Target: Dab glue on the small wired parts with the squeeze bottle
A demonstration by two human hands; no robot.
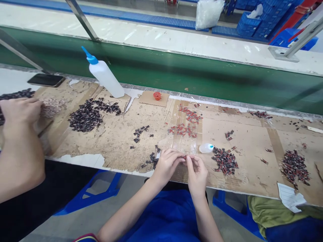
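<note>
My left hand (169, 165) and my right hand (197, 172) meet at the near edge of the cardboard-covered bench. Both are closed, fingertips pinching a small red part (185, 157) between them; most of it is hidden by the fingers. Small black parts (152, 160) lie just left of my left hand. Beyond my hands are scattered red parts (182, 129) on clear tape. To the right of my right hand sit a small white bottle with a blue tip (206, 148) and a pile of red-and-black parts (225, 161).
A tall white squeeze bottle (107, 79) stands at the back left, near a black parts pile (85, 116). An orange-red cup (156, 96) sits on a cardboard piece. At far left is a co-worker's hand (22, 109); another pile (295, 168) lies right. A green belt (161, 70) runs behind.
</note>
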